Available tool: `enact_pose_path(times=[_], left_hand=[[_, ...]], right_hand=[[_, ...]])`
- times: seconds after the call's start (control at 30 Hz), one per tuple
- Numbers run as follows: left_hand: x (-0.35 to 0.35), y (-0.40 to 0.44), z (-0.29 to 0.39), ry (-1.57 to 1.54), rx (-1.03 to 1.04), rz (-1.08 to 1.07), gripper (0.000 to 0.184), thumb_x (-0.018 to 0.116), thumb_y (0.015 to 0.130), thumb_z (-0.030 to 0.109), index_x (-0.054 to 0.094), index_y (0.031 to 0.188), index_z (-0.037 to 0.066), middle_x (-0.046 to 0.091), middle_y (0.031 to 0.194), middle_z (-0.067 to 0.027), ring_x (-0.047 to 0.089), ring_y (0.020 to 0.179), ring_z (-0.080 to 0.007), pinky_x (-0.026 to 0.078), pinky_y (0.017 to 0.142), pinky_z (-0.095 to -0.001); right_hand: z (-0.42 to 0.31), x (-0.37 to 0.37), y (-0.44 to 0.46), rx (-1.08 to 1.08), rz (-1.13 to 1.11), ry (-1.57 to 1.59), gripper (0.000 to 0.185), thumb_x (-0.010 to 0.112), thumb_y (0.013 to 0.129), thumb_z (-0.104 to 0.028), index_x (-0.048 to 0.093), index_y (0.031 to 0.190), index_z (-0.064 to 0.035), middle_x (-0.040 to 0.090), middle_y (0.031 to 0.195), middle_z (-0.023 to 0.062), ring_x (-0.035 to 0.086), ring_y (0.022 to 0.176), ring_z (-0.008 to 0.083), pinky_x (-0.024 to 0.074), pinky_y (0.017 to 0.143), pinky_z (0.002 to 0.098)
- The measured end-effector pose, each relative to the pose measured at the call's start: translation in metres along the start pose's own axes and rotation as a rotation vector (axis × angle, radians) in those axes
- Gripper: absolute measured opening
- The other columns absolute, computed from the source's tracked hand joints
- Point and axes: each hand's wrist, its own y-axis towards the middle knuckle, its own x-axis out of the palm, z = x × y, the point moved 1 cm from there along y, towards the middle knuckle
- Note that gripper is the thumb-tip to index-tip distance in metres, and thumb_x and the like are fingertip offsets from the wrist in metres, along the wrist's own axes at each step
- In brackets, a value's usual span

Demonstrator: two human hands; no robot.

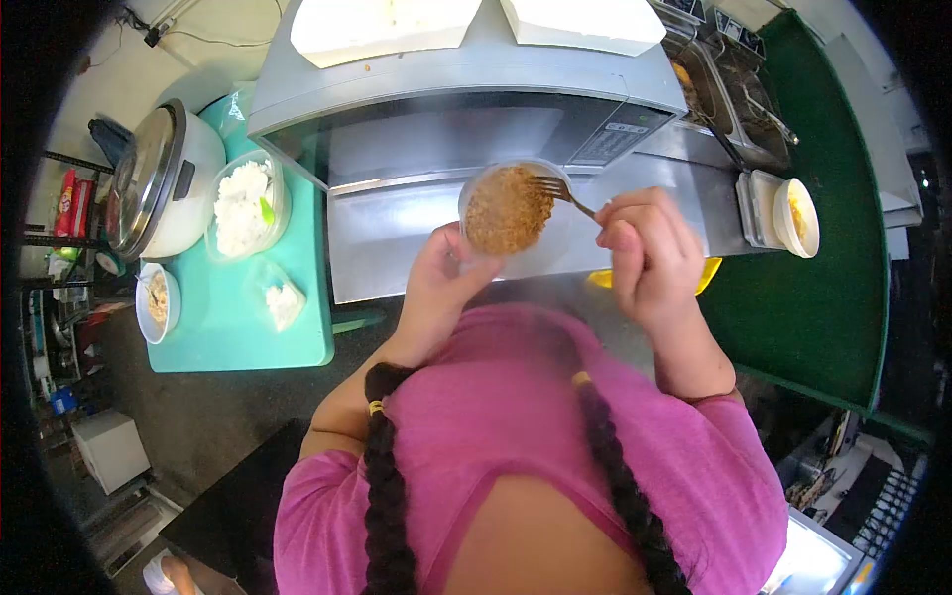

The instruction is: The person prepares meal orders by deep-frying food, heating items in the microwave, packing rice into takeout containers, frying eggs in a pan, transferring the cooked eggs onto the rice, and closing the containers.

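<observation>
A round clear container (472, 190) full of brown crumbly food (501, 211) is tilted over the steel counter, in front of the microwave. My left hand (448, 273) holds its lower left side, the thumb near the rim. In my right hand (650, 248) is a metal fork (577, 201), gripped by the handle to the right of the container. The fork's tines touch the upper right part of the food.
A silver microwave (446, 129) stands behind the counter (377, 248). At left, a green board (218, 342) bears a rice cooker (193, 164), a rice tub (243, 213), a small bag (283, 302) and a bowl (159, 302). Fryers (714, 84) and a yellow-filled bowl (797, 218) are at right.
</observation>
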Motion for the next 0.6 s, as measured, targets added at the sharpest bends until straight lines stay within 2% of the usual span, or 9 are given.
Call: enact_pose_path(times=[0.1, 0.2, 0.33, 0.4, 0.43, 0.5, 0.53, 0.6], left_hand=[[0.000, 0.001, -0.009, 0.062, 0.095, 0.032, 0.026, 0.065, 0.087, -0.007, 0.045, 0.092, 0.008, 0.061, 0.105, -0.0087, 0.062, 0.104, -0.0192, 0.053, 0.095, -0.0376], [0.015, -0.002, -0.005, -0.022, 0.045, 0.121, 0.029, 0.065, 0.087, -0.008, 0.042, 0.091, 0.009, 0.058, 0.105, -0.0067, 0.059, 0.106, -0.0167, 0.052, 0.096, -0.0367], [0.014, 0.001, -0.023, 0.011, 0.066, 0.098, 0.031, 0.065, 0.087, -0.008, 0.039, 0.091, 0.010, 0.056, 0.104, -0.0044, 0.057, 0.105, -0.0140, 0.050, 0.096, -0.0345], [0.015, 0.003, -0.031, -0.004, 0.083, 0.123, 0.035, 0.072, 0.084, 0.000, 0.039, 0.091, 0.010, 0.051, 0.097, -0.0009, 0.051, 0.091, -0.0079, 0.045, 0.076, -0.0238], [0.016, 0.002, -0.031, -0.006, 0.083, 0.133, 0.035, 0.072, 0.084, 0.000, 0.039, 0.091, 0.010, 0.051, 0.097, -0.0009, 0.051, 0.091, -0.0079, 0.045, 0.076, -0.0238], [0.018, 0.001, -0.027, -0.094, 0.024, 0.099, 0.031, 0.064, 0.088, -0.007, 0.039, 0.090, 0.011, 0.054, 0.101, -0.0025, 0.056, 0.102, -0.0123, 0.048, 0.094, -0.0317], [0.017, 0.000, -0.029, -0.091, 0.024, 0.106, 0.031, 0.064, 0.088, -0.007, 0.039, 0.090, 0.011, 0.054, 0.101, -0.0025, 0.056, 0.102, -0.0123, 0.048, 0.094, -0.0317], [0.016, 0.000, -0.030, 0.017, 0.056, 0.096, 0.031, 0.065, 0.088, -0.007, 0.040, 0.091, 0.011, 0.055, 0.102, -0.0024, 0.056, 0.102, -0.0120, 0.048, 0.094, -0.0319]], right_hand=[[-0.009, 0.009, 0.007, -0.010, -0.041, -0.124, 0.009, 0.066, 0.085, -0.006, 0.058, 0.083, -0.0033, 0.061, 0.081, 0.0105, 0.062, 0.067, 0.0302, 0.0510, 0.058, 0.0387], [-0.008, 0.018, 0.011, 0.117, -0.018, -0.118, 0.009, 0.066, 0.086, -0.007, 0.059, 0.083, -0.0029, 0.061, 0.079, 0.0107, 0.061, 0.061, 0.0295, 0.0501, 0.053, 0.0370], [0.019, 0.034, 0.003, 0.138, 0.041, -0.094, 0.009, 0.066, 0.087, -0.006, 0.060, 0.082, -0.0019, 0.060, 0.078, 0.0115, 0.062, 0.061, 0.0285, 0.0499, 0.052, 0.0357], [0.039, 0.043, -0.005, 0.238, 0.155, 0.103, 0.013, 0.062, 0.092, -0.007, 0.060, 0.081, 0.0004, 0.061, 0.077, 0.0105, 0.063, 0.060, 0.0223, 0.0494, 0.051, 0.0321], [0.042, 0.044, -0.006, 0.236, 0.147, 0.109, 0.013, 0.062, 0.092, -0.007, 0.060, 0.081, 0.0004, 0.061, 0.077, 0.0105, 0.063, 0.060, 0.0223, 0.0494, 0.051, 0.0321], [0.050, 0.047, -0.008, 0.480, 0.303, 0.486, 0.023, 0.054, 0.099, -0.010, 0.059, 0.080, 0.0028, 0.061, 0.078, 0.0095, 0.062, 0.059, 0.0161, 0.0483, 0.050, 0.0273], [0.059, 0.048, -0.010, 0.521, 0.285, 0.538, 0.031, 0.047, 0.103, -0.015, 0.058, 0.081, 0.0038, 0.061, 0.080, 0.0096, 0.060, 0.058, 0.0145, 0.0491, 0.049, 0.0250], [0.070, 0.053, -0.011, 0.568, 0.328, 0.625, 0.031, 0.046, 0.103, -0.016, 0.059, 0.083, 0.0034, 0.061, 0.081, 0.0102, 0.060, 0.057, 0.0150, 0.0500, 0.049, 0.0250]])
